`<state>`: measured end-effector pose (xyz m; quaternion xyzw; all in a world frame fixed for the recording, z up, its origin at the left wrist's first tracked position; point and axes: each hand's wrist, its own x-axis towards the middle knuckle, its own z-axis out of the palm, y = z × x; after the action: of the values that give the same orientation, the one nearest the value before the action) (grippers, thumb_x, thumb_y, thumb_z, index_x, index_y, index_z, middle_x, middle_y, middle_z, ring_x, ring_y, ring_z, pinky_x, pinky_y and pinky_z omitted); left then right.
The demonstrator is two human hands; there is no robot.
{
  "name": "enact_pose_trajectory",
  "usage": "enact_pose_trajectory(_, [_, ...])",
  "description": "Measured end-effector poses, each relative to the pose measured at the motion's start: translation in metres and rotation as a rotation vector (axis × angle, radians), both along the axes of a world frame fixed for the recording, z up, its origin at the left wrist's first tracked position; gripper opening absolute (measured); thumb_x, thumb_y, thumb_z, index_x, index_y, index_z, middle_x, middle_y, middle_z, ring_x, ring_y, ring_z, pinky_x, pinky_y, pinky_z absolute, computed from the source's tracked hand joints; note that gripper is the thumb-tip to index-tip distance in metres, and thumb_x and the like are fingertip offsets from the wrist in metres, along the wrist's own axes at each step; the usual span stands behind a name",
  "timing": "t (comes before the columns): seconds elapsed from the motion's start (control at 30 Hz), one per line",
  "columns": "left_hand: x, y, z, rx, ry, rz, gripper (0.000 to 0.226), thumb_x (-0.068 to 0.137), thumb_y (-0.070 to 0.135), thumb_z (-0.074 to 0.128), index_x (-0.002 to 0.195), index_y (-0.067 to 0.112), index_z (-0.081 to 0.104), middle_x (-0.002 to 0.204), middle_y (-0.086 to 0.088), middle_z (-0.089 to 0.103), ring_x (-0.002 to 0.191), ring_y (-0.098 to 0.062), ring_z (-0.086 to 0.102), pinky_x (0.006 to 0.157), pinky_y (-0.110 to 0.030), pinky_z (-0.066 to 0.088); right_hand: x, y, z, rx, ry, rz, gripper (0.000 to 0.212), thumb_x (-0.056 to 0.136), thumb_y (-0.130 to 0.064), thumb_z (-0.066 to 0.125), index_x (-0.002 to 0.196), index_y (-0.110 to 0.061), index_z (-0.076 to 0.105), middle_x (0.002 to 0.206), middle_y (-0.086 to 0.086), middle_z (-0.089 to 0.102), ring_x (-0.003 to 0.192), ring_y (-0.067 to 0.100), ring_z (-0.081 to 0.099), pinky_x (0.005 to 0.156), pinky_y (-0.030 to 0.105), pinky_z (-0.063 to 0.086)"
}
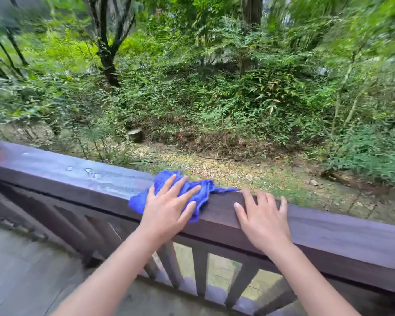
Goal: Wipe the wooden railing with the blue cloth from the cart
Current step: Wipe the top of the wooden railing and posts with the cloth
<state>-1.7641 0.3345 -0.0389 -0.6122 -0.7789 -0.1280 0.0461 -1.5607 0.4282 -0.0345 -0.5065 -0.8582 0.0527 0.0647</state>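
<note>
A dark brown wooden railing runs across the view from the left down to the right. On its top surface lies a crumpled blue cloth. My left hand presses flat on the cloth, fingers spread. My right hand rests flat on the bare rail just to the right of the cloth, fingers apart, holding nothing. The rail top left of the cloth looks wet and shiny. The cart is out of view.
Slanted balusters stand under the rail. Grey deck boards lie at the lower left. Beyond the railing are a gravel strip, dense bushes and tree trunks.
</note>
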Motion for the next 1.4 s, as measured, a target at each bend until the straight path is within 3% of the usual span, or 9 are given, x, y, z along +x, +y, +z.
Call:
enact_pose_trajectory(0.13, [-0.091, -0.02, 0.001, 0.024, 0.0, 0.238, 0.045, 0.086, 0.05, 0.031, 0.13, 0.043, 0.043, 0.146, 0.001, 0.042, 0.14, -0.02, 0.029, 0.104, -0.061, 0.029, -0.049, -0.015, 0.001, -0.003, 0.002, 0.039, 0.057, 0.091, -0.054, 0.02, 0.142, -0.026, 0.019, 0.144, 0.009, 0.036, 0.135, 0.026, 0.026, 0.113, 0.058, 0.01])
enact_pose_trajectory(0.3, [-0.106, -0.009, 0.006, 0.0, -0.128, 0.547, 0.042, 0.091, 0.041, 0.034, 0.132, 0.039, 0.042, 0.151, -0.002, 0.034, 0.141, -0.023, 0.021, 0.109, -0.063, 0.013, -0.101, -0.028, 0.002, -0.041, 0.002, 0.055, 0.059, 0.091, -0.054, 0.017, 0.144, -0.028, 0.014, 0.147, 0.009, 0.034, 0.137, 0.028, 0.025, 0.113, 0.06, 0.008])
enact_pose_trajectory(0.47, [-0.041, -0.015, -0.003, 0.095, 0.011, 0.142, 0.044, 0.084, 0.043, 0.033, 0.122, 0.038, 0.054, 0.137, -0.001, 0.054, 0.13, -0.025, 0.044, 0.098, -0.068, 0.03, -0.112, -0.029, 0.002, 0.007, 0.022, 0.026, 0.053, 0.091, -0.051, 0.02, 0.141, -0.034, 0.021, 0.145, 0.004, 0.039, 0.135, 0.024, 0.029, 0.111, 0.057, 0.012])
enact_pose_trajectory(0.63, [-0.094, -0.032, 0.002, 0.034, 0.006, -0.02, 0.052, 0.083, 0.048, 0.021, 0.13, 0.044, 0.043, 0.147, 0.006, 0.04, 0.14, -0.016, 0.028, 0.109, -0.059, 0.021, -0.116, -0.033, -0.001, 0.023, 0.022, 0.003, 0.056, 0.089, -0.051, 0.018, 0.142, -0.032, 0.019, 0.149, 0.005, 0.034, 0.138, 0.023, 0.025, 0.113, 0.057, 0.008])
enact_pose_trajectory(0.83, [-0.191, -0.064, 0.005, 0.056, 0.0, 0.052, 0.05, 0.083, 0.043, 0.026, 0.127, 0.04, 0.05, 0.141, 0.005, 0.048, 0.136, -0.016, 0.036, 0.101, -0.057, 0.036, -0.171, -0.05, 0.0, 0.014, 0.019, 0.089, 0.062, 0.089, -0.057, 0.016, 0.144, -0.028, 0.016, 0.148, 0.009, 0.032, 0.139, 0.026, 0.021, 0.113, 0.057, 0.009])
enact_pose_trajectory(1.07, [-0.312, -0.072, 0.007, 0.002, -0.063, 0.441, 0.043, 0.09, 0.043, 0.03, 0.132, 0.043, 0.04, 0.149, 0.006, 0.035, 0.142, -0.014, 0.022, 0.109, -0.058, 0.024, -0.268, -0.07, -0.001, 0.02, 0.021, 0.192, 0.066, 0.089, -0.059, 0.02, 0.143, -0.022, 0.02, 0.138, 0.01, 0.042, 0.131, 0.028, 0.031, 0.109, 0.06, 0.014])
enact_pose_trajectory(1.2, [-0.316, -0.055, 0.01, -0.06, -0.126, 0.603, 0.042, 0.092, 0.037, 0.031, 0.134, 0.041, 0.036, 0.154, 0.002, 0.026, 0.143, -0.019, 0.016, 0.109, -0.065, 0.014, -0.318, -0.08, -0.001, -0.008, 0.027, 0.222, 0.067, 0.089, -0.059, 0.021, 0.143, -0.019, 0.02, 0.134, 0.01, 0.043, 0.126, 0.029, 0.035, 0.108, 0.059, 0.016])
enact_pose_trajectory(1.3, [-0.299, -0.064, 0.003, -0.048, -0.077, 0.546, 0.044, 0.092, 0.039, 0.028, 0.136, 0.044, 0.03, 0.155, 0.004, 0.023, 0.143, -0.017, 0.014, 0.109, -0.066, 0.014, -0.341, -0.084, -0.002, 0.003, 0.022, 0.233, 0.068, 0.088, -0.058, 0.022, 0.143, -0.018, 0.023, 0.135, 0.011, 0.045, 0.125, 0.03, 0.037, 0.108, 0.06, 0.016])
enact_pose_trajectory(1.4, [-0.297, -0.083, 0.004, -0.029, -0.042, 0.314, 0.049, 0.087, 0.043, 0.021, 0.135, 0.046, 0.031, 0.153, 0.007, 0.027, 0.143, -0.017, 0.016, 0.106, -0.065, 0.02, -0.356, -0.089, 0.001, 0.029, 0.02, 0.231, 0.071, 0.083, -0.057, 0.017, 0.137, -0.017, 0.038, 0.126, 0.011, 0.056, 0.116, 0.03, 0.05, 0.105, 0.059, 0.028])
